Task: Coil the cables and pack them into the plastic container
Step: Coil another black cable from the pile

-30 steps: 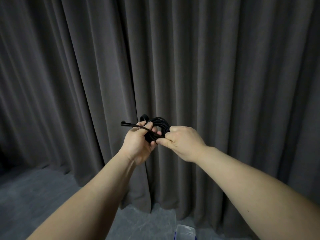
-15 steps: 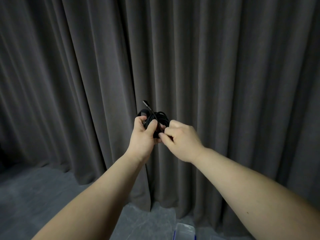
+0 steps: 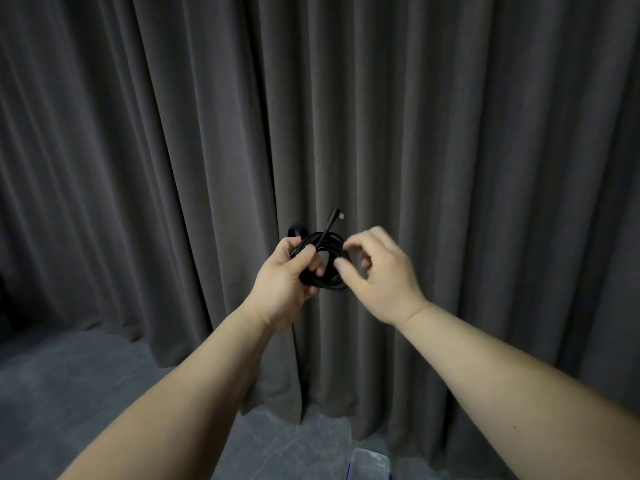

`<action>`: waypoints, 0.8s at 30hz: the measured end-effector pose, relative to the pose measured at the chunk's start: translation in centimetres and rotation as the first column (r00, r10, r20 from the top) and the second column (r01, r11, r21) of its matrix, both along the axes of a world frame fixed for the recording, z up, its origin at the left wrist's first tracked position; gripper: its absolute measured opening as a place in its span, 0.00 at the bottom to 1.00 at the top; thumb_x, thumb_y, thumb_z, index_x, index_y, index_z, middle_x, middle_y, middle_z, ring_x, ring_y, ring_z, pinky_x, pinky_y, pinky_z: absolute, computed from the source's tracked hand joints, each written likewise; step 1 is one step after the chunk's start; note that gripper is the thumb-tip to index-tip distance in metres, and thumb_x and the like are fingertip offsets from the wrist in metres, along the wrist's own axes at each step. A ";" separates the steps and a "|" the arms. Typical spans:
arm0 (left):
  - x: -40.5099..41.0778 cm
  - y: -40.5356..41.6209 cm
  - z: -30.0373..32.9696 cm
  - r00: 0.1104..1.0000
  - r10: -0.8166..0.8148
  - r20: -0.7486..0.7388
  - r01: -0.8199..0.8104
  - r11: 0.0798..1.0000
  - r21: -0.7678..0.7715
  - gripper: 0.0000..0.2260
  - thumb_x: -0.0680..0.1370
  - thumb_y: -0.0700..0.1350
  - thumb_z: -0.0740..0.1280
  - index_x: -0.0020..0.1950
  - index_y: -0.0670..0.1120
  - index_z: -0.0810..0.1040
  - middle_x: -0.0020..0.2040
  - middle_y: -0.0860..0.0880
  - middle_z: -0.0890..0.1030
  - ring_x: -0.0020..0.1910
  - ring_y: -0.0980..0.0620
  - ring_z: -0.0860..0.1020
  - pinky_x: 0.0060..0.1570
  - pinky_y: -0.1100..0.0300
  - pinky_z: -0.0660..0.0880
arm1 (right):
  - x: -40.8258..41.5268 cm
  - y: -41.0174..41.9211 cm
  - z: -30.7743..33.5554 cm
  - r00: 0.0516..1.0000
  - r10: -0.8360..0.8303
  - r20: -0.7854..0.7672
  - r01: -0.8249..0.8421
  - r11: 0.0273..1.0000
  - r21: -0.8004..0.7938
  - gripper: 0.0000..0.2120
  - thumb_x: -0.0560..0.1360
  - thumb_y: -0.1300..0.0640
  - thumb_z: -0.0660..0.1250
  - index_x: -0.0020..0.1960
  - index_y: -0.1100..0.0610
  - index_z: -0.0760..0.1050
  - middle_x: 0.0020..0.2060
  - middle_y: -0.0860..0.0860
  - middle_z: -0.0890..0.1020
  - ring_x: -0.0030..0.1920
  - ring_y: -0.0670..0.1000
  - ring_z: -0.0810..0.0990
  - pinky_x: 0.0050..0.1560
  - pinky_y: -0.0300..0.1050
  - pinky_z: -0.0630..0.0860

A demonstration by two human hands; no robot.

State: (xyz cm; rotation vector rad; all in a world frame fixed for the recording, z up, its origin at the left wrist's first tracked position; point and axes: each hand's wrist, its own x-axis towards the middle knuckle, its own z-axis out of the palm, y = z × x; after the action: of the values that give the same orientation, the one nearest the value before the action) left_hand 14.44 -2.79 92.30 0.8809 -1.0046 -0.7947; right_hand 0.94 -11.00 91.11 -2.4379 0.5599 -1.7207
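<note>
A dark grey curtain hung in folds across the whole background, its hem reaching a grey floor at the lower left.

The left hand was raised in front of the curtain, thumb and fingers curled round the left side of a coiled black cable, gripping the loops together. A short black strap looped out just above that hand. From the top of the coil one loose end rose upward, ending in an angled plug that pointed to the right.

The right hand was just beside the coil on its right, fingers loosely curled and spread. Its thumb tip lay against the coil's right edge and its forefinger arched over the top of the loops; whether the fingertips actually pinched the cable could not be told, partly because that hand was blurred.

At the bottom edge, right of centre and well below the hands, the corner of a clear plastic container with a blue edge showed on the floor. The cable was in the air, held well above it, not inside it.
</note>
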 end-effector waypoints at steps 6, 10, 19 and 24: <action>0.0 0.3 -0.2 0.992 -0.088 0.092 0.086 0.996 0.031 0.06 0.83 0.40 0.58 0.47 0.48 0.69 0.31 0.52 0.71 0.34 0.54 0.68 0.28 0.63 0.60 | -0.2 -0.6 1.0 0.994 -0.033 -0.106 0.024 0.996 -0.086 0.28 0.74 0.53 0.69 0.72 0.54 0.68 0.70 0.52 0.70 0.68 0.53 0.71 0.68 0.47 0.68; 0.4 0.2 -0.5 0.993 -0.097 0.073 0.094 0.995 0.042 0.02 0.79 0.42 0.62 0.48 0.47 0.69 0.31 0.51 0.69 0.34 0.54 0.69 0.28 0.63 0.60 | 0.1 -1.1 0.3 0.997 -0.075 0.006 0.075 0.980 -0.183 0.21 0.71 0.53 0.71 0.62 0.61 0.78 0.52 0.54 0.80 0.52 0.54 0.80 0.54 0.49 0.78; 0.2 0.0 -0.3 0.984 -0.088 0.154 0.079 0.995 0.062 0.09 0.73 0.46 0.65 0.48 0.46 0.68 0.31 0.53 0.70 0.32 0.55 0.69 0.28 0.62 0.57 | 0.6 -1.0 0.8 0.995 -0.022 0.096 0.032 0.994 -0.108 0.10 0.72 0.53 0.71 0.49 0.57 0.84 0.34 0.51 0.76 0.33 0.51 0.76 0.35 0.47 0.77; -0.1 0.0 0.1 0.971 -0.204 0.126 0.195 0.977 0.085 0.05 0.73 0.45 0.64 0.46 0.46 0.69 0.31 0.51 0.66 0.30 0.56 0.67 0.23 0.66 0.56 | -0.2 -0.2 0.8 0.975 0.097 -0.198 -0.069 0.987 0.142 0.24 0.79 0.46 0.58 0.73 0.54 0.67 0.62 0.49 0.75 0.63 0.50 0.73 0.63 0.45 0.70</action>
State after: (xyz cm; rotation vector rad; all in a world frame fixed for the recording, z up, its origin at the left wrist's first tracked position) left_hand 14.31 -2.78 92.37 0.9144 -1.2033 -0.9565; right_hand 0.70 -11.24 91.94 -2.5183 0.5650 -1.3642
